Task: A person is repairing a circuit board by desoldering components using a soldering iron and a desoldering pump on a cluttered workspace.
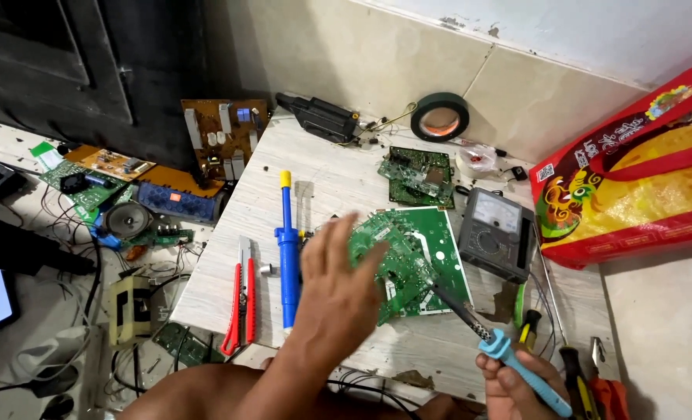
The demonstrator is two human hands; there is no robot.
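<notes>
Centre frame: left hand (338, 284) open, fingers spread, hovering blurred over green circuit board (412, 260) lying flat on the board-topped work surface (338, 187). Lower right: right hand (509, 389) grips blue-handled soldering iron (486, 330), tip angled onto the board for access

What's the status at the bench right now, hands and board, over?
Left hand open, blurred, over the green circuit board. Right hand grips light-blue soldering iron, tip at the board. Blue desoldering pump lies left of the board.
</notes>
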